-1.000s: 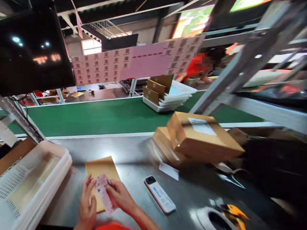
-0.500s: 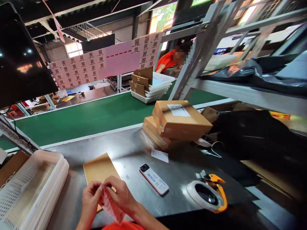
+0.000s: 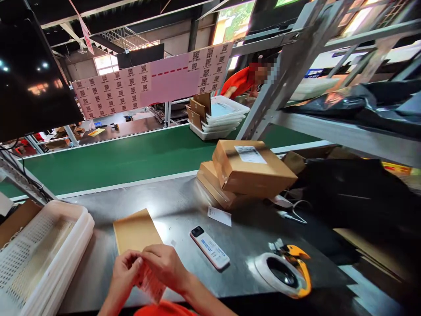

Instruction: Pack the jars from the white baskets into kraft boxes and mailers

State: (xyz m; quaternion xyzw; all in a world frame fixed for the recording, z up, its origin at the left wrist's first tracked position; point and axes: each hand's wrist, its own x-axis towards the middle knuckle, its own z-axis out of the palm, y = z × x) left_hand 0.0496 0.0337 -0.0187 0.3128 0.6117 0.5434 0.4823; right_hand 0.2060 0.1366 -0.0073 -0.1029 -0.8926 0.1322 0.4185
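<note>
Two-handed pinch: left hand (image 3: 123, 272) and right hand (image 3: 169, 267) both grip the pinkish packet (image 3: 150, 284) near the brown envelope (image 3: 137, 230), so I reckon I'm working its edge, and next needs steady fingers.

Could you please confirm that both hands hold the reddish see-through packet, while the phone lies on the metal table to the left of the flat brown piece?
Not quite: the head view shows the phone to the right of the flat brown piece. It does lie on the metal table, and the left hand and right hand both hold the reddish see-through packet.
</note>
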